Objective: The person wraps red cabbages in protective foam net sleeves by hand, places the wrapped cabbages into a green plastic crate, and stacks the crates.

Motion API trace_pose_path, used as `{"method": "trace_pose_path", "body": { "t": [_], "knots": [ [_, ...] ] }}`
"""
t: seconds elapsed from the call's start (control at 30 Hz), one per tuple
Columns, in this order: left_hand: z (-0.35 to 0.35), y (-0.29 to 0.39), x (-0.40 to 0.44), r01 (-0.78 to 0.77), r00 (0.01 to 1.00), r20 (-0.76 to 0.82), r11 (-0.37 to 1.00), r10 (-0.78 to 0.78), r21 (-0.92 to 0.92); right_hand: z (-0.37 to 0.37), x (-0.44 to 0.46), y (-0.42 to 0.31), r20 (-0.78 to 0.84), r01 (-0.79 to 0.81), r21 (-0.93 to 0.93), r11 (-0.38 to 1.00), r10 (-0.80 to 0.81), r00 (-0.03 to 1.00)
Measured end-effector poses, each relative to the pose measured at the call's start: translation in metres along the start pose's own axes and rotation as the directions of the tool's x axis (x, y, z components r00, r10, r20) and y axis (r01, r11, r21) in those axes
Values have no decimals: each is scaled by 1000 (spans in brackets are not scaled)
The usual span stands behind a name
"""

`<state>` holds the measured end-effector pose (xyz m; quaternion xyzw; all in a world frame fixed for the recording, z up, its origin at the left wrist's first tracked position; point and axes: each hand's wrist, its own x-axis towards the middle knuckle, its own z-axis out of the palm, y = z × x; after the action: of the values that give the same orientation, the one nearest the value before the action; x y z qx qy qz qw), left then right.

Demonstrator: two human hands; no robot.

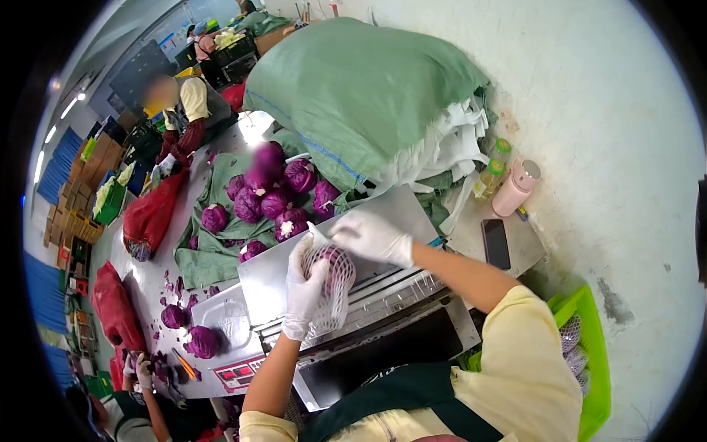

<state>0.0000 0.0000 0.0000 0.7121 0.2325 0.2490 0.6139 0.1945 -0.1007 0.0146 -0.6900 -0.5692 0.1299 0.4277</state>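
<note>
White, stretchy netting (330, 315) wraps a round purple cabbage (337, 267), up over the flat silver metal plate (269, 286) of a machine. The left hand (302, 293), in a thin white glove, holds the cabbage through the net, with its fingers curled around the side. The right hand (372, 237), gloved too, is by the top of the net. Its fingers are bunched close, but it is hard to tell if they pinch anything. The cabbage looks mostly inside the net, and working at the top seems to call for a firm left hand.

Beside the person, a bright green plastic basket (602, 361) has more cabbages in white nets (574, 350) in it. A big green woven sack (361, 88) has white strips of netting (453, 144) poking out of its open end. Loose purple cabbages (276, 201) sit in a pile on a green cloth (208, 254), on the shiny surface (140, 283). A red mesh sack (153, 214) lies farther over, and a co-worker's gloved hands (138, 370) are near the far edge.
</note>
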Motion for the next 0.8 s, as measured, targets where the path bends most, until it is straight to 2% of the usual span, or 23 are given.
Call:
{"method": "trace_pose_path", "body": {
  "t": [0.03,0.07,0.1,0.17,0.23,0.27,0.3,0.33,0.37,0.43,0.47,0.5,0.57,0.6,0.67,0.7,0.73,0.77,0.8],
  "knots": [
    [-7,14,-13,-25,1000,21,987,22,157,-19,-7,-2,13,-52,-192,980,55,998],
    [-14,24,-24,-54,998,50,949,40,312,-38,-17,-6,-34,-213,-328,920,214,976],
    [21,-6,24,-108,994,42,965,101,237,-92,4,54,-96,-310,-519,796,306,947],
    [4,-3,17,6,999,36,1000,-6,10,-108,9,84,-157,-530,-640,557,580,799],
    [9,-6,6,22,999,38,1000,-23,21,-107,-6,156,-154,-388,-779,492,451,879],
    [13,1,5,-14,1000,10,1000,14,21,-103,-4,177,-152,-389,-778,493,453,878],
    [17,6,5,-56,998,-18,998,57,21,-101,-1,194,-47,-320,-763,562,446,894],
    [13,6,6,-135,990,-14,973,140,188,-100,-1,203,56,-254,-734,630,428,902],
    [12,9,6,-141,989,-10,970,146,199,-98,-5,210,49,-257,-728,636,423,905],
    [10,13,2,-131,986,-76,975,147,179,-102,-17,216,51,-38,-735,677,112,992],
    [3,14,-3,-164,980,-54,929,192,330,-106,-21,215,74,-60,-669,741,146,986],
    [-1,18,-9,-158,980,-64,929,190,334,-113,-28,206,44,-125,-600,790,188,981],
    [-3,28,-20,-179,971,-87,913,225,367,-138,-42,170,-4,-59,-462,885,64,998],
    [-7,28,-25,-195,964,-98,906,248,375,-148,-48,156,0,-53,-466,883,59,998],
    [-10,36,-33,-208,952,-134,902,275,378,-167,-53,130,-147,-29,-164,986,4,989],
    [-10,40,-41,-207,944,-165,902,287,379,-176,-57,102,-138,-17,-169,985,-6,990],
    [-9,39,-45,-228,930,-218,930,295,287,-183,-59,66,-145,-124,24,992,126,981],
    [-6,44,-50,-231,921,-242,928,305,292,-186,-62,34,-118,-222,214,951,251,961],
    [-1,53,-57,-266,908,-244,918,341,295,-184,-67,8,-76,-212,236,948,236,969]
  ]
}}
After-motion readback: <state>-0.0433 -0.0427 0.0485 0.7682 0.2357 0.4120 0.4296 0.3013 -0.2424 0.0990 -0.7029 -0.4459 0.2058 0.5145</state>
